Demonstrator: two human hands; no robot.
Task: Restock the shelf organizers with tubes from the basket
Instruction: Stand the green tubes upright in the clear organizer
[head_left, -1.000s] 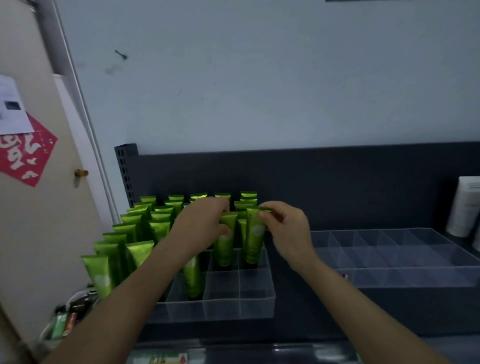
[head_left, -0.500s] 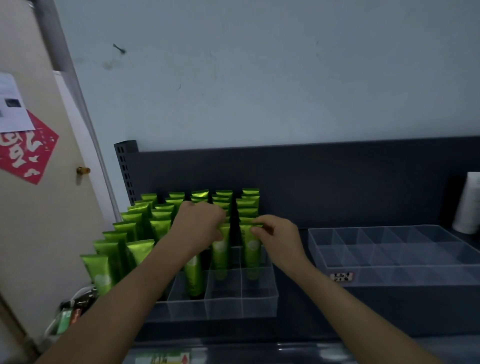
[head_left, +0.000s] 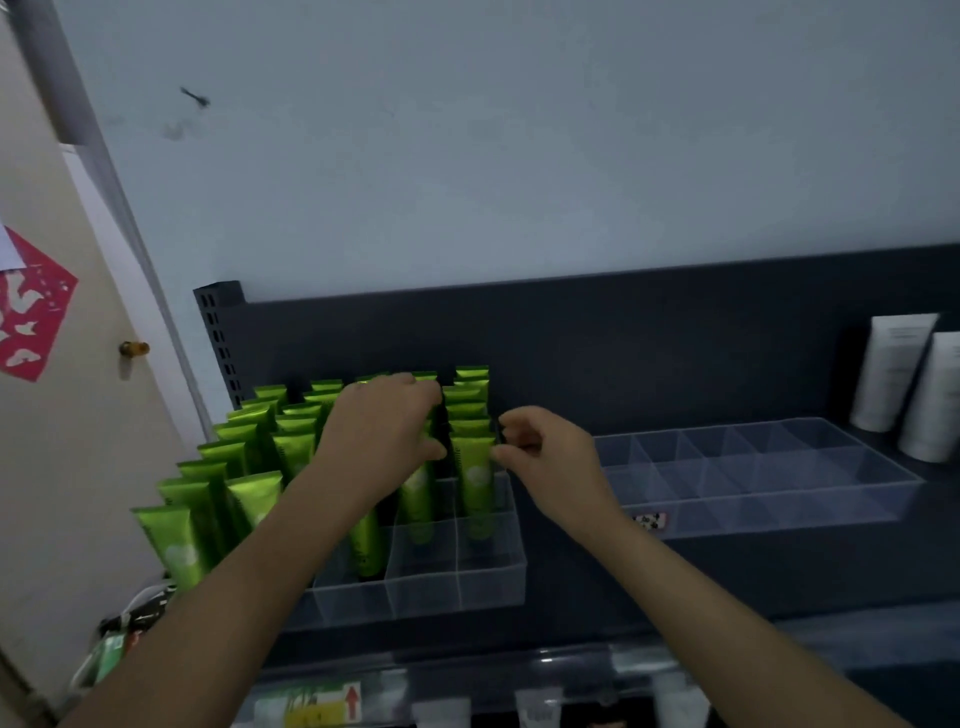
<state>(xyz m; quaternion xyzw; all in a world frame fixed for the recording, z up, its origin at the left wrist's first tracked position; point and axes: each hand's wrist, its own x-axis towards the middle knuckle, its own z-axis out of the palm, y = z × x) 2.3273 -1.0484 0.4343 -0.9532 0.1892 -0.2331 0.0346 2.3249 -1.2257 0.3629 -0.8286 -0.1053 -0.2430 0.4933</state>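
Over the organizer (head_left: 467, 587), left hand (head_left: 384, 431) grips a tube (head_left: 417, 499).

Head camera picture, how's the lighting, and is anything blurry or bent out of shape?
Head view: dim, bluish and soft all over; the green tubes catch a sheen on their tops; print on the white tubes is too blurred to read; the clear organizer shows only faintly; the wide lens tilts the door frame at left.

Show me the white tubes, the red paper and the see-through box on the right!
white tubes (head_left: 893, 371): head view, left tube's body.
red paper (head_left: 54, 304): head view, its middle.
see-through box (head_left: 779, 512): head view, front wall.
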